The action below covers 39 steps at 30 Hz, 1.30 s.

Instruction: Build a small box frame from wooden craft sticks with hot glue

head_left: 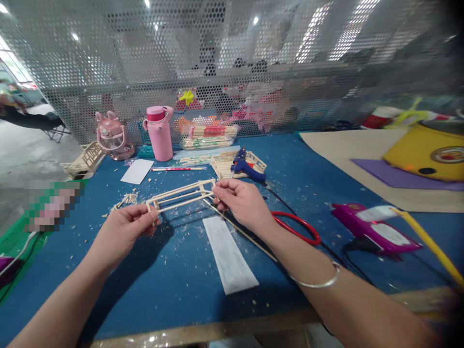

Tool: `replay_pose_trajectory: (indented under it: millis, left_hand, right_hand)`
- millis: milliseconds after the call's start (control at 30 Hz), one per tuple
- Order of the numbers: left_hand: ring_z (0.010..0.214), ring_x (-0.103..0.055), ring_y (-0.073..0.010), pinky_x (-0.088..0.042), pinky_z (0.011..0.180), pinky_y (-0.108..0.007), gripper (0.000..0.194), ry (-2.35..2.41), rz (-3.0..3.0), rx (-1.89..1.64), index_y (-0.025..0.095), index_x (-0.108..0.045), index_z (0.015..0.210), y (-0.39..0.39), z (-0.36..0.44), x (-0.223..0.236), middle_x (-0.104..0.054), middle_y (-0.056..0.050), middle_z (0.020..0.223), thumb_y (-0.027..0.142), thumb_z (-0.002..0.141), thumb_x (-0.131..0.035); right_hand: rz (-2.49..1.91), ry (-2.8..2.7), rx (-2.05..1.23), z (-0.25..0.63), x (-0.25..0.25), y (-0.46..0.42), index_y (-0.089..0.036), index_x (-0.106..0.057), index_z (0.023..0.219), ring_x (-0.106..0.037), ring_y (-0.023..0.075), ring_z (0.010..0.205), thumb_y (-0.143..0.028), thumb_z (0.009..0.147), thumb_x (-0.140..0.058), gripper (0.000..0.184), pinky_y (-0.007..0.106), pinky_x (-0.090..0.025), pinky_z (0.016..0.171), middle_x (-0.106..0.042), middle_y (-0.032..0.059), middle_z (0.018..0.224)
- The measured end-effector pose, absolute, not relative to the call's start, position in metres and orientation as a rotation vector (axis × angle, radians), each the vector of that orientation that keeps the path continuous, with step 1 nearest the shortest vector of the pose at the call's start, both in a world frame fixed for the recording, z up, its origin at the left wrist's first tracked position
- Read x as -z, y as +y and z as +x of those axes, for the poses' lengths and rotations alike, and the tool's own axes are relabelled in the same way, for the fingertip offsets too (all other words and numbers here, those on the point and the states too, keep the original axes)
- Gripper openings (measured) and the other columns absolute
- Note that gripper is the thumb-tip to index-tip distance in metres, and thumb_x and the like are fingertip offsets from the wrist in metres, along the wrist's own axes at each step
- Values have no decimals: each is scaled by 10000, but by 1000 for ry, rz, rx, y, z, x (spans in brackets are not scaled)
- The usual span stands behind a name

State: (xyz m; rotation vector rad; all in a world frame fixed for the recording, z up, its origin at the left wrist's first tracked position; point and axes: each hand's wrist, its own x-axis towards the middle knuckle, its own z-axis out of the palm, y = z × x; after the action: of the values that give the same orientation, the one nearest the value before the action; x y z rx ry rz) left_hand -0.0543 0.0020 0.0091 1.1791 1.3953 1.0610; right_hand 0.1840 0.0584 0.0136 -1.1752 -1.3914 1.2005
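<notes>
A small frame of thin wooden sticks (181, 194) is held above the blue table top (166, 285) between both hands. My left hand (125, 229) pinches its near left end. My right hand (242, 200) pinches its right end, fingers closed on the sticks. A long loose stick (250, 238) lies on the table under my right wrist, next to a white paper strip (229, 254). A silver bangle (319, 280) sits on my right forearm.
A blue glue gun (246, 166) rests on another stick frame (224, 164) behind. Red-handled scissors (297, 227), a magenta glue gun (373, 232), a pink bottle (159, 133), a pink cup (110, 135), packs of sticks (210, 136) and a stick model (85, 162) stand around. Wood chips litter the table.
</notes>
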Motion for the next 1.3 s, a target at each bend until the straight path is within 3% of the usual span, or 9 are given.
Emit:
replay_pose_trajectory:
  millis: [300, 467, 567, 733, 867, 1100, 1300]
  left_hand:
    - [530, -486, -60, -402, 529, -172, 316, 1391, 1178, -1079, 158, -684, 711, 3, -53, -9, -595, 20, 631, 461, 638, -734]
    - [515, -472, -56, -375, 507, -166, 310, 1390, 1213, -1083, 158, -681, 712, 5, -55, -10, -588, 23, 611, 460, 657, -722]
    - [537, -480, -61, -377, 522, -166, 312, 1378, 1240, -1108, 155, -685, 738, 5, -56, -10, -599, 18, 621, 457, 666, -720]
    - [601, -533, -98, -431, 573, -203, 438, 1268, 1081, -1218, 147, -690, 898, 6, -54, -9, -653, -21, 713, 523, 674, -684]
    - [604, -550, -116, -448, 588, -233, 478, 1206, 1026, -1262, 115, -694, 887, 7, -51, -10, -665, -52, 702, 536, 659, -684]
    - [578, -548, -119, -447, 601, -255, 385, 1382, 1220, -1244, 144, -701, 824, 7, -50, -15, -659, -23, 657, 449, 593, -737]
    - [727, -582, -181, -447, 682, -295, 349, 1551, 1465, -1226, 168, -728, 845, 15, -60, -3, -706, -43, 777, 441, 631, -691]
  right_hand:
    - [-1154, -1408, -1124, 183, -9, 59, -163, -579, 731, -493, 63, 431, -378, 680, -664, 236, 207, -407, 440, -566, -39, 537]
    - [-1032, -1339, -1312, 187, -8, 61, -161, -604, 717, -526, 69, 461, -430, 731, -605, 270, 212, -427, 474, -594, -14, 570]
    - [-997, -1314, -1391, 188, -9, 62, -160, -624, 749, -551, 83, 498, -379, 679, -659, 232, 220, -441, 504, -612, -7, 592]
    - [-1007, -1380, -1327, 190, -10, 62, -159, -622, 781, -550, 83, 523, -344, 648, -697, 240, 230, -444, 540, -619, -11, 623]
    - [-1021, -1430, -1277, 191, -11, 63, -156, -620, 790, -545, 84, 528, -368, 663, -694, 258, 233, -437, 542, -622, -9, 631]
    - [-1044, -1467, -1264, 190, -7, 64, -162, -599, 794, -566, 94, 556, -378, 663, -696, 270, 249, -463, 580, -626, -10, 653]
    - [-972, -1496, -1281, 192, -1, 69, -181, -634, 896, -626, 118, 691, -331, 685, -663, 260, 285, -499, 706, -672, 11, 818]
